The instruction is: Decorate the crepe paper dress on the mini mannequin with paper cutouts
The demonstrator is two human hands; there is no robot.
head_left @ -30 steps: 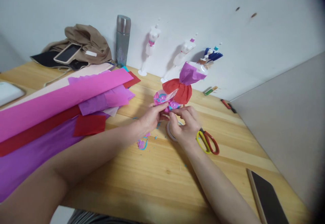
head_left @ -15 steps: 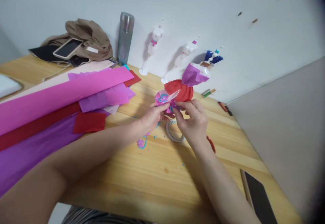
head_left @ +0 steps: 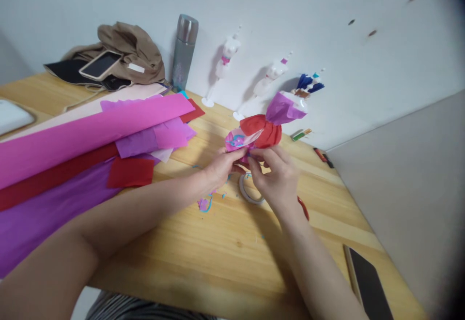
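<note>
Leaning beyond both hands (head_left: pixel 221 169) (head_left: pixel 279 177), red-skirted mannequin (head_left: pixel 268 133) (pink end (head_left: pixel 236 141) pinched)

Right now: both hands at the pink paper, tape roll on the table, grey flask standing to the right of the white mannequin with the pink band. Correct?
Flask side is wrong: in the head view, the grey flask stands to the left of the white mannequin. Rest holds: left hand and right hand at the pink paper, tape roll on the table.

Paper sheets (head_left: pixel 90 133) left of 2 hands (head_left: pixel 220 169).
</note>
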